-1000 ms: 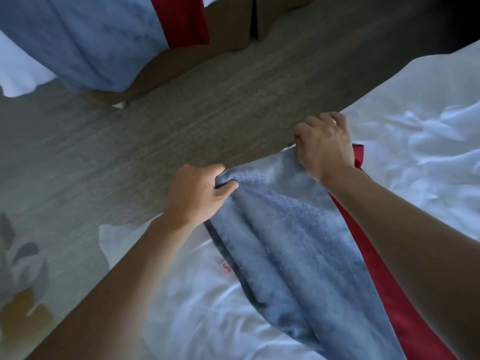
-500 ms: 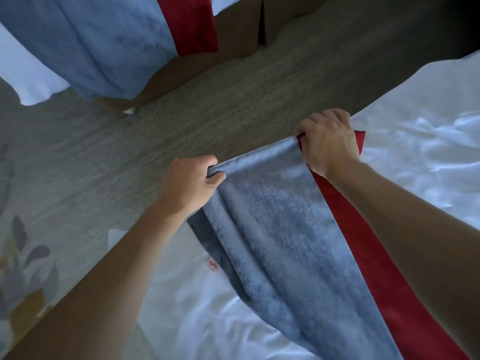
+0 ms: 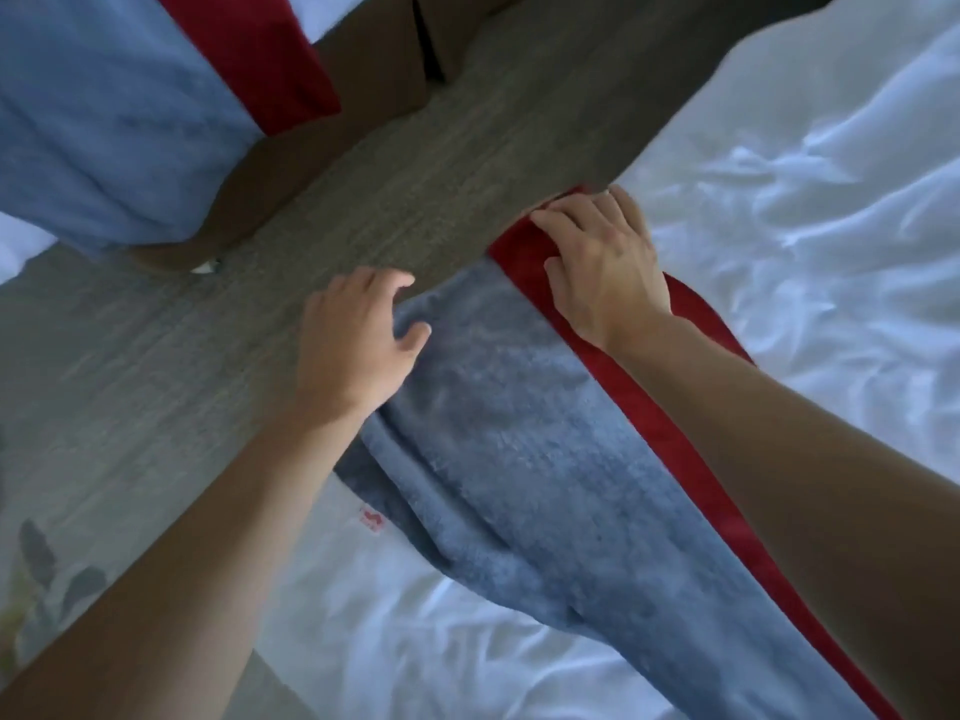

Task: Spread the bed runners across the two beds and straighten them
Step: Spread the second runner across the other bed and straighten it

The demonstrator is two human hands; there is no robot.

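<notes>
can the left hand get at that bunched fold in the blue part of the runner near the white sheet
Probably yes: the left hand already rests on the runner at the bed's edge, and the fold lies just behind it along the forearm, uncovered.

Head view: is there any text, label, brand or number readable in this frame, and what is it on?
No text can be read.
One small red mark sits on the white sheet beside the blue runner; too blurred to tell whether it is a letter or a logo.
The far runner, the floor and both hands show no lettering.
</notes>
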